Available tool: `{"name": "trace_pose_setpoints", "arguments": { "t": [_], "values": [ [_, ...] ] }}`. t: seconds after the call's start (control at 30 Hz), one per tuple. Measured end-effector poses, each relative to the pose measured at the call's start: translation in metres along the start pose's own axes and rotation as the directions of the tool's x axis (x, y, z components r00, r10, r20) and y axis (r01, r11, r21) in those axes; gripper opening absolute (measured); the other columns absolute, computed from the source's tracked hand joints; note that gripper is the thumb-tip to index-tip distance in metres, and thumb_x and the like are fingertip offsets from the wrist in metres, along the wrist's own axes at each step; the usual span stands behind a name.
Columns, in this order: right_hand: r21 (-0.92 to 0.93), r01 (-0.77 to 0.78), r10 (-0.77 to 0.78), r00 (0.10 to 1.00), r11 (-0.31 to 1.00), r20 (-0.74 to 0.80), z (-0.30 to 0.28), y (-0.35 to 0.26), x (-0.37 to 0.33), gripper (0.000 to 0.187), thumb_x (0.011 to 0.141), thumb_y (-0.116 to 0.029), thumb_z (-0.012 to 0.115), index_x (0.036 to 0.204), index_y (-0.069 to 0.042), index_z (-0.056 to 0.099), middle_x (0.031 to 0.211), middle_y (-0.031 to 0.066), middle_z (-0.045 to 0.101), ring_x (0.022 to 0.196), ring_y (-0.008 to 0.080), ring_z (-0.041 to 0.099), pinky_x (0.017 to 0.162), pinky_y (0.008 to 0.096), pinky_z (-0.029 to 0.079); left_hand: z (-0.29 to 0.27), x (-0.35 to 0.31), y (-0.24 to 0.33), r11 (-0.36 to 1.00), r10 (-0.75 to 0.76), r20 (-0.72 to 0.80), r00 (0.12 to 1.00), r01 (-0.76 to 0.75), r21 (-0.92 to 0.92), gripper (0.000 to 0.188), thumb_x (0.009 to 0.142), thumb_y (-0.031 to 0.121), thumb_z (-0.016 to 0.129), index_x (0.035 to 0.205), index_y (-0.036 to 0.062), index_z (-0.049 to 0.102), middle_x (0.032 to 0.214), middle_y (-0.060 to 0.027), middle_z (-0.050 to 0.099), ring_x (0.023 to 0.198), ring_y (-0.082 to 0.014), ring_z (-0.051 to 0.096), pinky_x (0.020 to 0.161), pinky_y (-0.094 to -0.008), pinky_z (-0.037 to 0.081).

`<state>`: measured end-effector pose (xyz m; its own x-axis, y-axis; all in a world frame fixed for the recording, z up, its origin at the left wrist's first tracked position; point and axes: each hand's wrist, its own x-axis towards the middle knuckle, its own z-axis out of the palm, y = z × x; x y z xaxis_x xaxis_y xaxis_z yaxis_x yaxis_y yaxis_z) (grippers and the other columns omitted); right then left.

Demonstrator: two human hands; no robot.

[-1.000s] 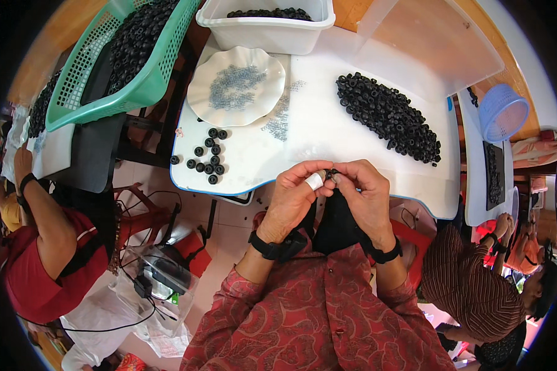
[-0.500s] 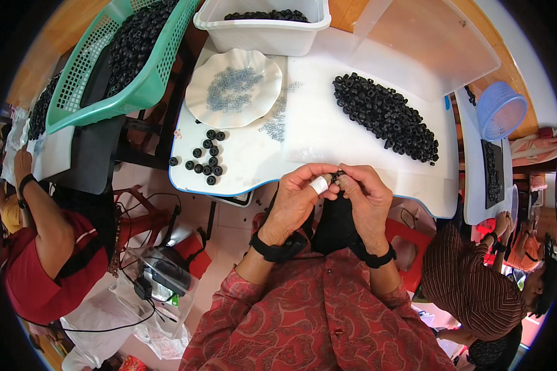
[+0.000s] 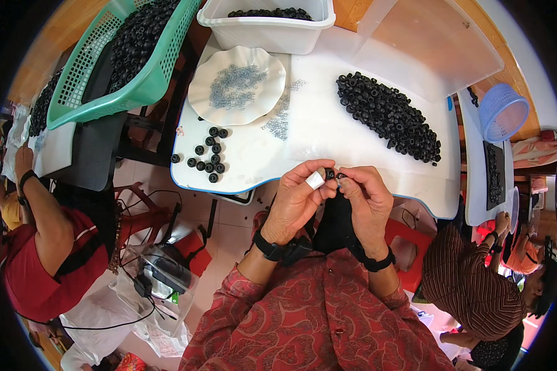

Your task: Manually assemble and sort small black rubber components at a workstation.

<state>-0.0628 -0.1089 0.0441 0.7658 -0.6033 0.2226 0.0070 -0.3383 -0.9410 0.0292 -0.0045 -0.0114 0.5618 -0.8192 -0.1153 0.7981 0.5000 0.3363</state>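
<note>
At the table's near edge, my left hand (image 3: 294, 201) pinches a small black round part (image 3: 330, 174) between thumb and fingers. White tape (image 3: 314, 180) is wrapped around one of its digits. Close against it, my right hand (image 3: 368, 201) has thumb and fingertips closed on another small dark piece (image 3: 340, 175), mostly covered by the fingers. Beyond my hands, a long heap of black ring-shaped parts (image 3: 387, 114) lies on the white table (image 3: 315, 133). Several black round parts (image 3: 209, 157) sit loose at the left. Small clear rings (image 3: 236, 86) fill the middle of a wavy-edged white plate (image 3: 198, 99).
A white tub (image 3: 266, 34) of black parts stands at the back, with a green basket (image 3: 105, 108) of them at left. A clear plastic sheet (image 3: 436, 49) leans at the far right, near a blue basket (image 3: 502, 111). People sit on both sides.
My fingertips have shifted slightly, and the black round part in my left hand shows more plainly. The view has moved a little; the heap and plate look unchanged.
</note>
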Motion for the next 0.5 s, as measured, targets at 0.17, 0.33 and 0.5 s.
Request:
{"name": "trace_pose_setpoints", "arguments": {
  "t": [0.17,0.33,0.5],
  "values": [
    [-0.100,0.062,-0.063,0.998,0.993,-0.007,0.0040,-0.0008,-0.0004,0.014,0.086,0.004,0.064,0.099,0.001,0.065,0.092,0.0085,0.061,0.083,0.0155,0.062,0.072,0.0246,0.050,-0.0005,-0.0010,-0.0005,1.000,0.012,0.015,1.000,-0.012,0.005,0.025,0.095,0.005,0.055,0.118,-0.0050,0.058,0.094,-0.0112,0.065,0.080,-0.0159,0.065,0.073,-0.0281,0.055],
    [-0.175,0.129,-0.131,0.991,0.976,0.003,0.0055,-0.0027,0.0004,0.014,0.086,0.004,0.064,0.100,0.001,0.065,0.093,0.0089,0.061,0.082,0.0158,0.063,0.071,0.0249,0.050,0.0024,-0.0022,-0.0014,0.999,0.023,-0.020,1.000,-0.022,0.042,0.025,0.094,0.005,0.056,0.118,-0.0036,0.059,0.093,-0.0098,0.065,0.077,-0.0151,0.064,0.073,-0.0277,0.054],
    [-0.202,0.128,-0.130,0.991,0.971,0.001,0.0074,-0.0037,-0.0002,0.015,0.085,0.005,0.064,0.100,0.001,0.064,0.092,0.0095,0.062,0.080,0.0163,0.065,0.069,0.0252,0.051,0.0037,-0.0036,-0.0022,0.995,0.046,-0.055,0.997,-0.041,0.092,0.025,0.094,0.007,0.058,0.117,-0.0024,0.060,0.094,-0.0077,0.064,0.077,-0.0133,0.062,0.074,-0.0263,0.053]
  ]
}}
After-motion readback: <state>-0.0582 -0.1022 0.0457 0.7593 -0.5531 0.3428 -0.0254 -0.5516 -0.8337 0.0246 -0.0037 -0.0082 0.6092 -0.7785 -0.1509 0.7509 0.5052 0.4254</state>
